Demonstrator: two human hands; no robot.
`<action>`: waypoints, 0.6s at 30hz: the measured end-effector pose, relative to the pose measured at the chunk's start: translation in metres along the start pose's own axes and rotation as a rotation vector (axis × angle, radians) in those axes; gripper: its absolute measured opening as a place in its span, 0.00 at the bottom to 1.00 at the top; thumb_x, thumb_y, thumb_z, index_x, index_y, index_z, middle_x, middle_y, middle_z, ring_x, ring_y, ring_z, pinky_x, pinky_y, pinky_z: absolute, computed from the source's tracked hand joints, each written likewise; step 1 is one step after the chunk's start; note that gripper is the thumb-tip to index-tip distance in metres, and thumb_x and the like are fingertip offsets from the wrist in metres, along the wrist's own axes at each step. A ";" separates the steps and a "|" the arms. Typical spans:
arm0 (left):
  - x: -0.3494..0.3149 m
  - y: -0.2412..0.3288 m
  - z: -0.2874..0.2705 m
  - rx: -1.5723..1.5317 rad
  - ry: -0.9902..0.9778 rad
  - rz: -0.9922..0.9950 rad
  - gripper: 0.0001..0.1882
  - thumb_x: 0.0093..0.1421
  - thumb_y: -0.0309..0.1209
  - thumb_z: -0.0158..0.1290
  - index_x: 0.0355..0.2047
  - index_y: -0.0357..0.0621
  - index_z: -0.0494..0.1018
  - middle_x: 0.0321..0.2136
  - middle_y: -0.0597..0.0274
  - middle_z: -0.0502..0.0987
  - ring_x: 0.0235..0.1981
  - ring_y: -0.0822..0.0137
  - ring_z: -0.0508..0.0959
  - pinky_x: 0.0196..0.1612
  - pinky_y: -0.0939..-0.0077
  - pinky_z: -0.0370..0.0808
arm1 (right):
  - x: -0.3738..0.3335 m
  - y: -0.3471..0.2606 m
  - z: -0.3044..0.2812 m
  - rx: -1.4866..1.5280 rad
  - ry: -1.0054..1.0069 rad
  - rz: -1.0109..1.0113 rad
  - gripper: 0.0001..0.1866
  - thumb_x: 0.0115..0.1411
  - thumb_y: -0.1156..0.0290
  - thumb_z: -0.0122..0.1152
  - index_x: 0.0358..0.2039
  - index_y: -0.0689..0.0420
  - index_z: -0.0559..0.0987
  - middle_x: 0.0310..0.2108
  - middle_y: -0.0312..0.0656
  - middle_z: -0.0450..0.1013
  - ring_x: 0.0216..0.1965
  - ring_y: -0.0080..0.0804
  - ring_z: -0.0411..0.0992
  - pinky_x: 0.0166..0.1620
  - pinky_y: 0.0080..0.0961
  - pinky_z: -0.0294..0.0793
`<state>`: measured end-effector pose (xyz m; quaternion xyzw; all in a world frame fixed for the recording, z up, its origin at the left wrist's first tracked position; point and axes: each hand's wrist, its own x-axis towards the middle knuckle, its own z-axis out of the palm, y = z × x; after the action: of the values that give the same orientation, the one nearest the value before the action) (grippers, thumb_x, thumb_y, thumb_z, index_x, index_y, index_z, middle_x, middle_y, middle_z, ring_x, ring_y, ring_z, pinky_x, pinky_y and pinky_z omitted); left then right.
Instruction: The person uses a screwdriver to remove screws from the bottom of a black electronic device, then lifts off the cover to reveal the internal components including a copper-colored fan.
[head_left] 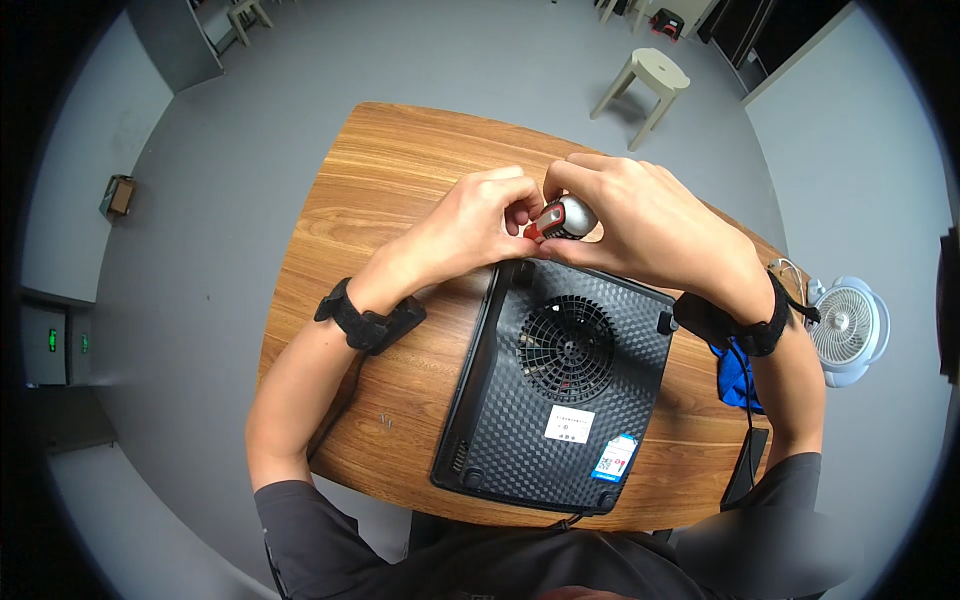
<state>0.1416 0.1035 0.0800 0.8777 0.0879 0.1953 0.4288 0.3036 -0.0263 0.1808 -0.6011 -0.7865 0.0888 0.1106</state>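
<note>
My right hand (650,205) is closed around the grey, red and black handle of a screwdriver (568,218). Close beside it, my left hand (488,215) has its fingers curled in at the screwdriver's front end. What the left fingertips hold, if anything, is hidden. Both hands are over the far edge of a flat black appliance (505,405), which lies underside up and looks like an induction cooker. Its textured base has a round fan grille (568,348), small feet, a white label (569,424) and a blue-and-white sticker (614,458).
The appliance rests on a wooden table (370,200). Tiny metal pieces, perhaps screws, lie on the wood (385,420) left of it. Right are a blue cloth (736,378), a black flat object (745,468) and a white fan (846,322). A stool (655,72) stands beyond the table.
</note>
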 end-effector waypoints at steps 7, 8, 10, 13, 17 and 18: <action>0.000 0.008 -0.004 -0.039 0.019 -0.034 0.17 0.49 0.29 0.72 0.33 0.37 0.75 0.28 0.59 0.77 0.30 0.68 0.78 0.35 0.72 0.78 | 0.004 0.001 0.002 0.038 0.063 0.025 0.17 0.56 0.63 0.70 0.36 0.63 0.77 0.33 0.53 0.78 0.36 0.54 0.78 0.40 0.44 0.79; 0.000 0.008 -0.005 -0.030 0.020 -0.031 0.17 0.49 0.29 0.72 0.33 0.37 0.75 0.29 0.59 0.77 0.30 0.68 0.78 0.36 0.72 0.78 | 0.004 0.001 0.002 0.044 0.059 0.033 0.17 0.56 0.62 0.70 0.36 0.63 0.77 0.33 0.53 0.78 0.36 0.54 0.78 0.40 0.44 0.79; -0.001 0.010 -0.006 -0.036 0.016 -0.022 0.16 0.50 0.28 0.71 0.34 0.37 0.76 0.29 0.59 0.77 0.30 0.68 0.78 0.36 0.72 0.78 | 0.004 0.000 0.001 0.056 0.052 0.047 0.17 0.56 0.62 0.69 0.36 0.63 0.77 0.33 0.53 0.78 0.36 0.55 0.78 0.40 0.44 0.78; -0.002 0.008 -0.007 -0.077 0.010 -0.015 0.15 0.52 0.28 0.69 0.36 0.36 0.77 0.30 0.58 0.78 0.31 0.67 0.79 0.37 0.72 0.78 | 0.002 0.002 0.002 0.055 0.072 0.060 0.17 0.56 0.62 0.69 0.35 0.62 0.77 0.33 0.53 0.78 0.36 0.55 0.78 0.40 0.45 0.78; -0.007 -0.002 -0.004 -0.038 -0.024 -0.014 0.12 0.58 0.28 0.63 0.40 0.34 0.78 0.31 0.59 0.78 0.32 0.67 0.79 0.37 0.72 0.77 | -0.004 0.006 -0.001 0.044 0.121 0.069 0.18 0.57 0.60 0.69 0.36 0.63 0.78 0.33 0.53 0.78 0.36 0.55 0.78 0.40 0.44 0.78; -0.010 -0.006 -0.003 -0.007 -0.033 -0.043 0.13 0.59 0.29 0.63 0.42 0.34 0.78 0.32 0.57 0.79 0.32 0.66 0.80 0.38 0.71 0.78 | -0.006 0.008 -0.002 0.055 0.143 0.082 0.18 0.57 0.60 0.69 0.37 0.63 0.78 0.33 0.53 0.79 0.37 0.54 0.79 0.40 0.44 0.78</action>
<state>0.1313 0.1057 0.0740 0.8771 0.0988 0.1720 0.4374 0.3130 -0.0302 0.1807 -0.6345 -0.7485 0.0716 0.1790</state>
